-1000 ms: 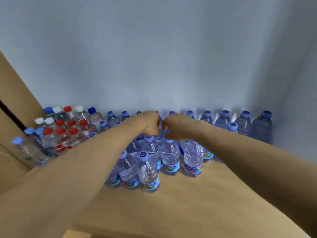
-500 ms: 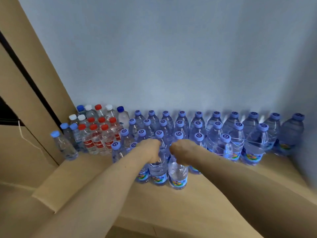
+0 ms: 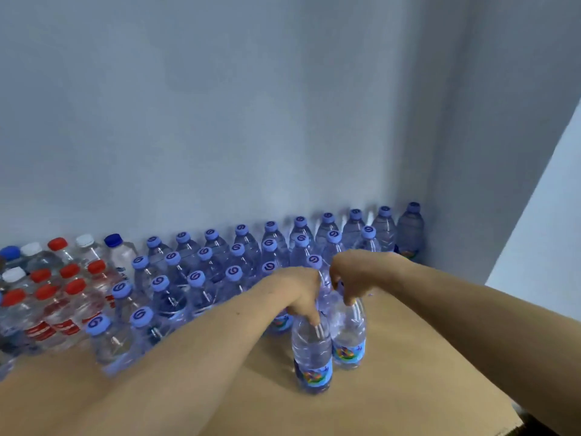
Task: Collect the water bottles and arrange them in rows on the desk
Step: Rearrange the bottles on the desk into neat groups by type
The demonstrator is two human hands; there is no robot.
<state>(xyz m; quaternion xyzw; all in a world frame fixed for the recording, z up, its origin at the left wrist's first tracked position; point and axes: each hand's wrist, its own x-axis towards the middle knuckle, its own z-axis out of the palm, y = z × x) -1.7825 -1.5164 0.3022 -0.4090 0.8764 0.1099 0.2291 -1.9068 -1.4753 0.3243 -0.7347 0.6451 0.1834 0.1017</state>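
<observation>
left hand (image 3: 300,298) at centre frame, fingers curled down round the neck of a clear plastic water bottle with a blue label (image 3: 312,360). right hand (image 3: 356,276) grips the top of a twin bottle (image 3: 349,344) just right of it, and the two bodies look to be touching. both stand upright on the tan wooden desk (image 3: 424,372), in front of the rows of purple-capped clear bottles (image 3: 239,247) along the grey wall (image 3: 251,105). risk as i judge it: a top-only grip lets a bottle swing, and a forearm crossing the packed rows could topple neighbours like dominoes. both held caps are hidden under the fingers. can't tell if the bases are fully down. red-capped bottles (image 3: 69,297) at left are blurred and cut off, their labels unreadable.
</observation>
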